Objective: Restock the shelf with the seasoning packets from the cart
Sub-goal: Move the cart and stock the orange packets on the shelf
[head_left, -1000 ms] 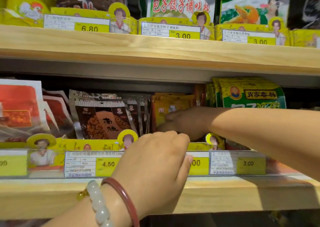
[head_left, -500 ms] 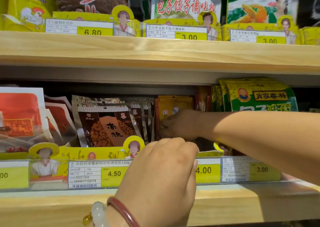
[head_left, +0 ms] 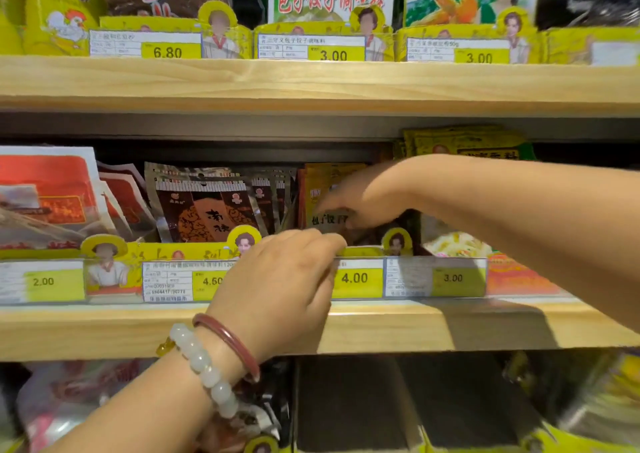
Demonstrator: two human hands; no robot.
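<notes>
Right hand (head_left: 363, 198) is deep in the middle shelf (head_left: 381, 328), fingers curled down over the orange packets (head_left: 320, 182) in the 4.00 slot, though motion blur hides whether its grip pinches one or only presses the stack back, so I cannot tell. Left hand (head_left: 287, 279) sits at the shelf front, fingers curled over the yellow rail (head_left: 356, 252) and part of the price strip (head_left: 355, 278); whether that grip has hold of the rail or just rests on it is hidden behind the knuckles. This looks like the seating step: packets going upright into their row, behind the rail. Next move, by my reading, calls for nudging the stack square, then freeing the right hand without dragging the front packet out. Packets are thin, flat, glossy film, floppy and slippery, so they will lean and fan like the silver-brown pouches (head_left: 207, 207) beside them. Rail is thin card, easily bent. Shelf is pale bare wood, flat-edged. Beaded bracelet (head_left: 204, 366) and red bangle (head_left: 228, 342) ride the left wrist. No cart in view
</notes>
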